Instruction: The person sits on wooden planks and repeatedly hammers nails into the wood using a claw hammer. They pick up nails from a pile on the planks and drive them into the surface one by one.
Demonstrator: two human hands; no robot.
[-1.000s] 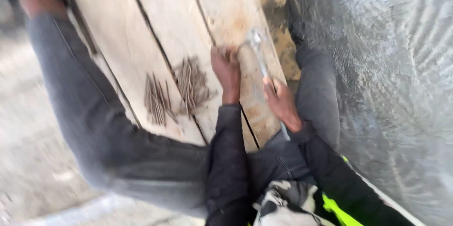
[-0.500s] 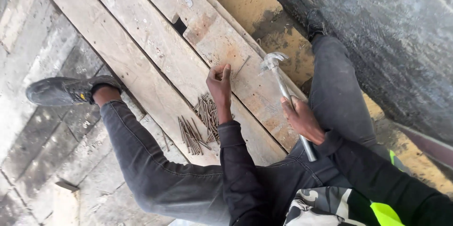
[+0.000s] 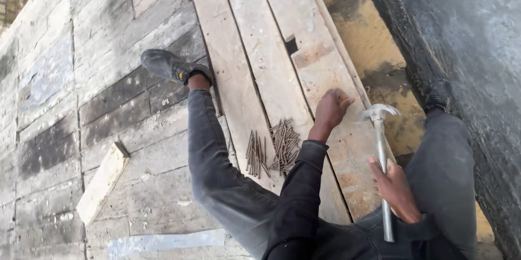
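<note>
The hammer (image 3: 381, 157) is all metal, with a straight silver-grey tubular handle and a curved claw head. Its long axis runs almost straight up the frame, head pointing away from the person, over the pale plank (image 3: 325, 92). The right hand (image 3: 395, 188) is wrapped closed about the handle's middle. The left hand (image 3: 330, 109) rests fingers curled on that plank, just beside the head. Loose nails (image 3: 274, 148) lie near.

A metal claw hammer (image 3: 382, 157) stands nearly upright above the pale plank (image 3: 347, 140), its head topmost and its shaft gripped low down. Long rusty nails (image 3: 274, 148) lie in two loose heaps on neighbouring planks.
</note>
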